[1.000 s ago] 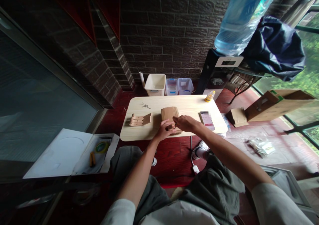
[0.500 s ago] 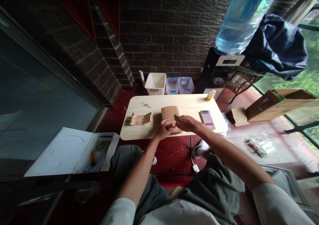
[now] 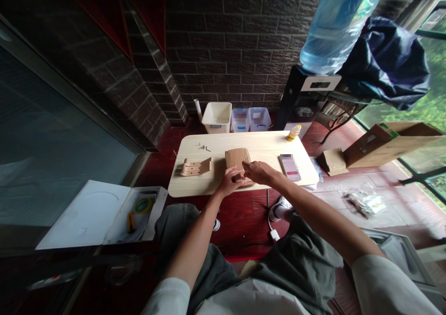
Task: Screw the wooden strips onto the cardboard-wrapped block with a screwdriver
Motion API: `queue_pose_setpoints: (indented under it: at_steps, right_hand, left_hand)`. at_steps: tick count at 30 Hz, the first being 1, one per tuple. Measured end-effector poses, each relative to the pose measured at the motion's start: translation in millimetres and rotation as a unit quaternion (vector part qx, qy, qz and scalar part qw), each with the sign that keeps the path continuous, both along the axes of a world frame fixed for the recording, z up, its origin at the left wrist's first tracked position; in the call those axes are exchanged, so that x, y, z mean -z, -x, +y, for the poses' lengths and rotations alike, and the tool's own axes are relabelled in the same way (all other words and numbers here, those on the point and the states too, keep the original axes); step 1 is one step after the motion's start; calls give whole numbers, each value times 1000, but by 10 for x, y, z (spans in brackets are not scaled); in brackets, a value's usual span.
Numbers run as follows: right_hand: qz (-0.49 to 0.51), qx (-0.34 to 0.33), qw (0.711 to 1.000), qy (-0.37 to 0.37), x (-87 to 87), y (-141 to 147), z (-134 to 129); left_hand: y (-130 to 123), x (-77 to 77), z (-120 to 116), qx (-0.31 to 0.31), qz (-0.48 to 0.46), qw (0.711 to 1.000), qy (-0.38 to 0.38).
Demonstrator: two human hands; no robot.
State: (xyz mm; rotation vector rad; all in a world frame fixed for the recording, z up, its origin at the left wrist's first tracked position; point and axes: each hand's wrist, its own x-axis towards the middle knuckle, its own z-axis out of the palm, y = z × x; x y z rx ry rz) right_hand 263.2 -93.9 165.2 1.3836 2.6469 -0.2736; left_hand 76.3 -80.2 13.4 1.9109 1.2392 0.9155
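On the table, my left hand [image 3: 230, 182] is closed around a small brown wooden piece [image 3: 238, 177], pressing it down near the front edge. My right hand [image 3: 258, 172] is curled beside it, the fingertips meeting over the piece; whatever they grip is mostly hidden. Beneath and behind both hands lies a flat brown stack of cardboard-like sheets [image 3: 237, 155]. Left of it rests a light wooden part with dark holes [image 3: 197, 167]. Several small screws [image 3: 204, 147] are scattered farther back.
The pale table [image 3: 188, 187] has rounded corners. A phone [image 3: 290, 167] and a small clear bottle with yellow ends [image 3: 294, 133] are at its right. Plastic bins [image 3: 218, 119] stand behind. An open white case [image 3: 83, 213] is at left, a cardboard box [image 3: 379, 143] at right.
My right hand has shifted very slightly to the left over the brown piece. My left hand stays in place, and the things on the table have not moved.
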Motion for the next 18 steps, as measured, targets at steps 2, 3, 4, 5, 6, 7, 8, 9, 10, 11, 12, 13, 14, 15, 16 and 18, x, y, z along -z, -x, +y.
queue_pose_setpoints:
  at_steps: [2,3,4,5,6,7,8,9,10,11,12,13,14,15,16,18]
  right_hand:
    - [-7,10,1000,-5,-1,-3,-7]
    - [-10,12,1000,-8,-6,-6,-10]
    - [-13,12,1000,-9,-13,-10,-13]
    - [-15,11,1000,-9,-23,-15,-14]
    - [-16,8,1000,-7,-35,-20,-14]
    - [-16,4,1000,-4,-49,-26,-12]
    - [-16,-2,1000,-2,-63,-32,-9]
    - [-17,-8,1000,-1,-76,-37,-5]
    - [-18,-13,1000,-1,-86,-41,-1]
    - [-19,-17,1000,-4,-92,-42,3]
    - [-21,-21,1000,-7,-94,-42,7]
    - [-24,-23,999,-10,-92,-39,9]
    - [-26,-25,999,-11,-85,-35,10]
    - [-26,-27,999,-10,-76,-31,11]
    - [-24,-28,999,-8,-64,-26,13]
    - [-20,-25,999,-1,-40,-17,17]
  left_hand:
    - [0,9,-4,1,1,1000,5]
    - [-1,17,-4,0,2,1000,7]
    - [-2,26,-4,-2,1,1000,9]
    - [-4,35,-2,-5,1,1000,9]
    - [-5,44,0,-9,0,1000,8]
    - [-6,51,2,-11,-1,1000,5]
    - [-6,56,5,-10,-2,1000,1]
    - [-7,57,8,-7,-4,1000,-3]
    - [-7,56,10,-1,-5,1000,-7]
    - [-7,53,12,3,-6,1000,-10]
    - [-6,48,13,7,-6,1000,-12]
    - [-6,42,14,8,-6,1000,-12]
    - [-5,35,14,8,-4,1000,-11]
    - [-5,29,13,7,-2,1000,-8]
    - [-4,24,13,7,0,1000,-4]
    - [-1,19,11,9,2,1000,3]
